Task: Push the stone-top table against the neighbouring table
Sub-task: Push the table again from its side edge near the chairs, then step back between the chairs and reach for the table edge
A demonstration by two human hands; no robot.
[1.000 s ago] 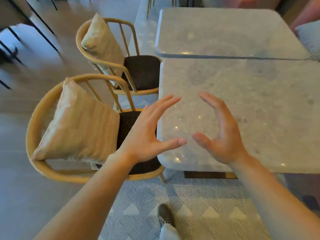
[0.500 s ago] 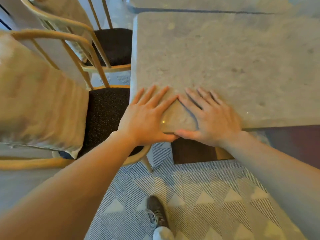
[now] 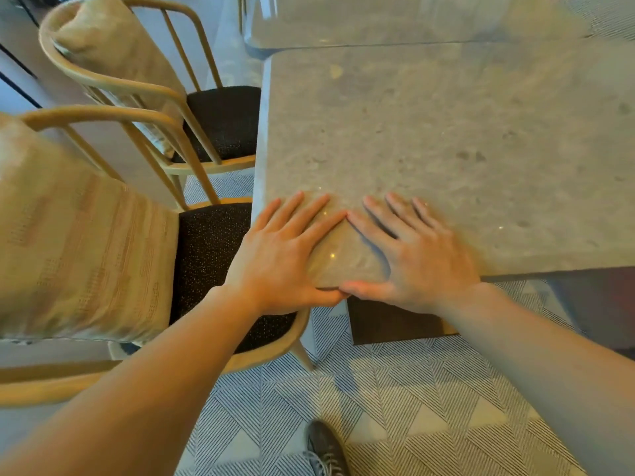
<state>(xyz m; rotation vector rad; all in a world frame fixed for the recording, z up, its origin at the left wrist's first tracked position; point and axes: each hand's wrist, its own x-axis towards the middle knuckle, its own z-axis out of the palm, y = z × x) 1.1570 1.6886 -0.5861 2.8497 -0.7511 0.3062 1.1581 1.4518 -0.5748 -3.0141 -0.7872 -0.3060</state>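
The grey stone-top table (image 3: 446,132) fills the right half of the head view. My left hand (image 3: 281,255) and my right hand (image 3: 415,259) lie flat on its near left corner, fingers spread and pointing away from me. Both thumbs meet along the near edge and the index fingertips almost touch. The neighbouring table (image 3: 395,18), also with a grey stone top, stands beyond the far edge. Only a thin dark seam shows between the two tops.
Two wooden armchairs with dark seats stand along the left side, the near chair (image 3: 209,255) and the far chair (image 3: 223,121), each with a beige cushion. The table's dark base (image 3: 388,324) sits on a patterned rug (image 3: 395,407). My shoe (image 3: 324,448) is below.
A second ago both hands hovered open above the corner. They have come down flat onto the top and stay pressed there. The view has dropped and moved closer to the table.
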